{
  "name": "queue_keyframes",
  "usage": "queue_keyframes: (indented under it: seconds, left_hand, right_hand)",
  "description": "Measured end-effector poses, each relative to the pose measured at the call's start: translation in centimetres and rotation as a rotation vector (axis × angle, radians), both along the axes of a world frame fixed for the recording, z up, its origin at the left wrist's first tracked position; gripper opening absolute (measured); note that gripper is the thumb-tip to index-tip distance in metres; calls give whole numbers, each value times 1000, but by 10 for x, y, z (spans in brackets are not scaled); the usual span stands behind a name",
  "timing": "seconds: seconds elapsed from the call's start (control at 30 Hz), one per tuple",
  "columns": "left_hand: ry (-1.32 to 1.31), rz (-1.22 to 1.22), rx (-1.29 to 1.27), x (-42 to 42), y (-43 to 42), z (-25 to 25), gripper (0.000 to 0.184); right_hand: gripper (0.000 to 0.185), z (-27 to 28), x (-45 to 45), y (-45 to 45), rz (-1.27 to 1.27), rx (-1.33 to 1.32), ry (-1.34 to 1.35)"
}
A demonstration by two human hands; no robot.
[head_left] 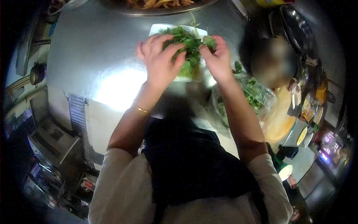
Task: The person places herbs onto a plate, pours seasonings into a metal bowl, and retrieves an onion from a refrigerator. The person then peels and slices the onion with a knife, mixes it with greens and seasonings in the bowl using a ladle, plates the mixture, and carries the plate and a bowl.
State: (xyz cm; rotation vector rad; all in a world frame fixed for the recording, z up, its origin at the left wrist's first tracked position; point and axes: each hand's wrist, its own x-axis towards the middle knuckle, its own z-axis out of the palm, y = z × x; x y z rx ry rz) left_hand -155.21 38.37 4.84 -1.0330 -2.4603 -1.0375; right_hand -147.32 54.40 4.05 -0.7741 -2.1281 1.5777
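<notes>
Both hands are working over a white plate [158,27] that is standing on the metal desk [80,56], near its close edge. A heap of leafy greens [191,44] is lying on the plate, with paler green pieces [187,71] showing toward the person, and a few thin pale stalks [193,19] are poking out past the far rim.

The left hand [160,56] is reaching over the left side of the heap; its grip is loose, the fingers parted and curving down onto the greens. A thin gold bangle [141,109] is circling the left wrist. The right hand [217,58] is hovering at the right side of the plate, its grip closing on a leaf [210,43] between thumb and fingers.

To the right of the plate, a clear container [266,95] is holding more greens, partly hidden by the right forearm; whether it is a bag or a bowl is hard to tell. A small loose sprig [237,67] is showing just beside its far side. Beyond the plate, a large round tray [167,12] is holding a pile of brownish food [164,3]. A dark pan [298,30] is sitting at the far right, and a tan round board [281,125] is lying beyond the container.
</notes>
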Motion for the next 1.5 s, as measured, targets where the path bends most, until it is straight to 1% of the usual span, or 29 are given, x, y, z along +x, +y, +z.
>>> queue_keyframes:
  seconds: [0.03, 0.13, 0.23, 0.33, 0.37, 0.43, 0.47, 0.53, 0.63, 0.67, 0.7, 0.77, 0.83, 0.93, 1.03, 1.13, 1.17, 1.3, 1.4, 1.43, 1.5]
  left_hand:
    - [13, -26, -48, -4, 8, 1, 12]
    - [44, -25, -128, -15, 13, -9, 11]
    - [76, -4, -149, -22, 4, -14, 12]
    - [9, 5, -94, -21, 2, -9, 11]
    - [-25, 17, -83, -19, 2, -5, 10]
    - [-95, 38, -58, -14, 3, 1, 8]
    - [-168, 7, 5, -16, 0, -2, 7]
    - [-314, -54, 136, -22, -8, -12, 7]
    - [-1033, -32, 564, -21, -17, -11, 9]
    - [-1092, -11, 610, -22, -20, -9, 10]
    - [-1152, 10, 654, -22, -23, -6, 10]
    - [-1256, 61, 716, -24, -25, 2, 10]
    - [-1352, 125, 750, -22, -25, 9, 8]
    - [-1572, 44, 827, -29, -28, 1, 9]
    - [-1528, 74, 773, -29, -30, 11, 9]
    - [-1290, -58, 766, -20, -28, 19, 9]
    - [-1232, -75, 744, -18, -27, 21, 9]
    - [-1043, -156, 630, -16, -26, 23, 9]
    - [-976, -214, 538, -15, -24, 25, 9]
    - [-956, -224, 510, -15, -24, 26, 10]
    - [-969, -138, 593, -16, -20, 23, 12]
  right_hand:
    - [24, -14, 0, 2, -48, -61, 56]
    - [23, -14, 2, 5, 15, -120, 15]
    - [22, -17, 5, -5, 98, 393, 12]
    - [24, -7, 2, -10, 174, 553, 62]
    - [23, -3, 1, -15, 139, 566, 45]
    - [21, -2, 2, -17, 157, 611, -34]
    - [21, -2, 2, -18, 166, 635, -74]
    - [18, -4, 4, -15, 138, 544, 45]
    - [14, -8, 5, -11, 81, 360, 219]
    - [12, -3, 3, -12, 59, 287, 277]
    - [11, 4, 6, -13, 61, 186, 271]
    - [9, 24, 8, -15, 2, -280, 158]
    - [7, 29, 9, -12, 25, -493, 78]
    - [12, 25, 4, -12, 120, -402, 59]
    - [8, 34, -3, -13, 120, -296, 187]
    - [12, 46, -7, -25, 136, -51, 148]
    - [16, 47, -10, -26, 133, 97, 212]
    - [20, 63, -19, -33, 280, 457, 136]
    - [20, 58, -19, -37, 297, 534, 79]
    - [17, 53, -20, -37, 265, 469, 90]
    - [14, 48, -21, -37, 222, 233, 141]
